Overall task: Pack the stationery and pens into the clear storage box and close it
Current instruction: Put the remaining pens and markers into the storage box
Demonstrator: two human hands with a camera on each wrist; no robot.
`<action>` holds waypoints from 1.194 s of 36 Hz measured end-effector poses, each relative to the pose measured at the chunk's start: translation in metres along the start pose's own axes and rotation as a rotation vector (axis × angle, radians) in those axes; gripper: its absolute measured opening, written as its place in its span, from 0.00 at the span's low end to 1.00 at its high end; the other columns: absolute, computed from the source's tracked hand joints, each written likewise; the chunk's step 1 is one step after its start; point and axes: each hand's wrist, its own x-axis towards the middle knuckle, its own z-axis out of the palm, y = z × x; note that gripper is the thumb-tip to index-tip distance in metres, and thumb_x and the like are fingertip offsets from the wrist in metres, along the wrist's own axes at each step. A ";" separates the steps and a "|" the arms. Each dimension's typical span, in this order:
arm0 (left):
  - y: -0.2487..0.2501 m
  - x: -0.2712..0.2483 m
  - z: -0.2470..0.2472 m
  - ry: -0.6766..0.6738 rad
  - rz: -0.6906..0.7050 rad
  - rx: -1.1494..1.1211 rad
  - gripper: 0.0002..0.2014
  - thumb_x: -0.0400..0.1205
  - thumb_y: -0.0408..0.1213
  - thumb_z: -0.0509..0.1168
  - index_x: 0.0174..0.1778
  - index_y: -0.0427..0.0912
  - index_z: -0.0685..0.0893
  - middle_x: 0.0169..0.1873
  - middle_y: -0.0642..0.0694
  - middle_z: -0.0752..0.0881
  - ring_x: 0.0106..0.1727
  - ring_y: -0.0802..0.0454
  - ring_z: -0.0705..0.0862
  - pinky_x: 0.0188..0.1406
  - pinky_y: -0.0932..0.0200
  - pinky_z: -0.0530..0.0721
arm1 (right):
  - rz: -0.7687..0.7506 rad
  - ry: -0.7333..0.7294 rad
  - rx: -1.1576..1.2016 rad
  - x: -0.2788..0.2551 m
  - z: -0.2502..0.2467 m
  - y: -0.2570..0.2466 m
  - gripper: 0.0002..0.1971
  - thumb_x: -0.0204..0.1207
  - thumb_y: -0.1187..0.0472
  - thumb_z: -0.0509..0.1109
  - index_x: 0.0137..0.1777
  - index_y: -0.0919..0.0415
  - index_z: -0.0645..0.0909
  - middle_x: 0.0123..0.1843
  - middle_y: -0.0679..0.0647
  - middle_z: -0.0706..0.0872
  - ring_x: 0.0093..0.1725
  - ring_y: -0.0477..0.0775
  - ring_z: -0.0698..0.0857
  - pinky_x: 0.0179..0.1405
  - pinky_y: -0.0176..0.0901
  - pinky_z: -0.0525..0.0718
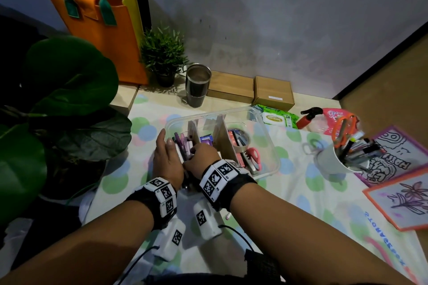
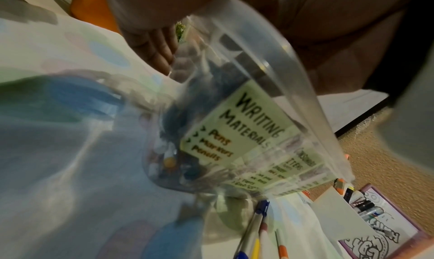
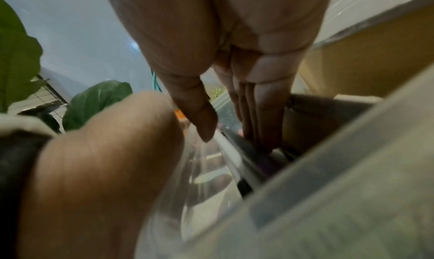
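- Spotted cloth (image 1: 289, 192) covers our work surface, wall behind.
- Nearest: both our wrists over the near left corner of the box (image 1: 266, 146), which sits open on the cloth, no lid in view.
- Left hand (image 1: 165, 157) lies flat along the box's left wall, fingers straight and together, steadying it.
- Right hand (image 1: 200, 157) reaches into the left compartment; fingers straight and pressed together, pushing down on the pens (image 1: 184, 146) there. Not pinching anything, as far as we can see.
- Label (image 2: 237, 125) on the near wall reads writing materials, so that compartment fits.
- Middle and right compartments hold tape (image 1: 240, 136), scissors (image 1: 253, 156), small packs.
- Right of the box: mug (image 1: 331, 162) full of pens, not yet packed. Loose pens (image 2: 256, 231) lie on the cloth by the box too.
- Far: tumbler (image 1: 196, 85), two cardboard boxes (image 1: 252, 90), wipes (image 1: 276, 118).
- Step, we judge: settling pens flat, packing roughly midway.
- Next calls for freeing the right hand, grabbing the mug's pens, then finding the lid.
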 end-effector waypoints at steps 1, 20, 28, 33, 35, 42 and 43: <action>0.000 0.000 0.000 0.001 0.002 0.003 0.23 0.89 0.45 0.44 0.81 0.49 0.59 0.78 0.37 0.70 0.77 0.39 0.69 0.75 0.51 0.65 | -0.001 0.005 -0.006 -0.002 -0.003 0.002 0.15 0.76 0.61 0.68 0.59 0.71 0.82 0.58 0.65 0.86 0.59 0.62 0.85 0.54 0.44 0.82; -0.003 0.001 0.000 -0.014 0.012 0.018 0.24 0.88 0.47 0.44 0.81 0.49 0.58 0.78 0.38 0.69 0.78 0.39 0.69 0.78 0.49 0.64 | 0.330 0.388 1.058 -0.063 -0.065 0.164 0.10 0.77 0.70 0.65 0.35 0.63 0.78 0.30 0.59 0.81 0.24 0.52 0.77 0.21 0.35 0.71; 0.000 0.001 0.002 -0.043 -0.007 -0.008 0.23 0.88 0.49 0.43 0.81 0.52 0.56 0.77 0.38 0.70 0.76 0.39 0.71 0.77 0.48 0.67 | 0.642 0.248 0.935 -0.041 -0.004 0.223 0.14 0.69 0.68 0.67 0.22 0.62 0.76 0.28 0.62 0.79 0.28 0.59 0.78 0.29 0.50 0.82; 0.000 0.002 0.003 -0.036 -0.021 0.003 0.24 0.88 0.50 0.43 0.81 0.52 0.56 0.78 0.39 0.70 0.77 0.39 0.70 0.77 0.50 0.65 | 0.581 0.093 0.365 -0.031 0.031 0.201 0.09 0.75 0.58 0.70 0.38 0.63 0.78 0.38 0.59 0.82 0.41 0.59 0.82 0.41 0.43 0.81; -0.002 0.002 0.003 -0.033 -0.022 0.010 0.24 0.88 0.50 0.43 0.81 0.53 0.55 0.77 0.38 0.70 0.76 0.39 0.71 0.77 0.49 0.66 | 0.581 0.097 0.262 -0.033 0.037 0.194 0.08 0.74 0.59 0.70 0.42 0.62 0.74 0.41 0.57 0.79 0.41 0.58 0.77 0.39 0.40 0.73; -0.005 0.004 0.003 -0.018 -0.017 0.023 0.24 0.88 0.51 0.43 0.81 0.54 0.56 0.76 0.37 0.72 0.75 0.38 0.73 0.77 0.45 0.68 | 0.655 0.121 0.359 -0.026 0.037 0.185 0.08 0.76 0.60 0.67 0.42 0.63 0.73 0.35 0.55 0.77 0.39 0.59 0.78 0.38 0.42 0.74; -0.004 0.003 0.002 -0.017 -0.016 0.021 0.24 0.88 0.51 0.43 0.81 0.53 0.56 0.76 0.37 0.72 0.75 0.39 0.73 0.76 0.47 0.68 | 0.662 0.121 0.390 -0.025 0.036 0.182 0.07 0.77 0.60 0.66 0.41 0.64 0.74 0.39 0.57 0.79 0.42 0.60 0.80 0.39 0.43 0.75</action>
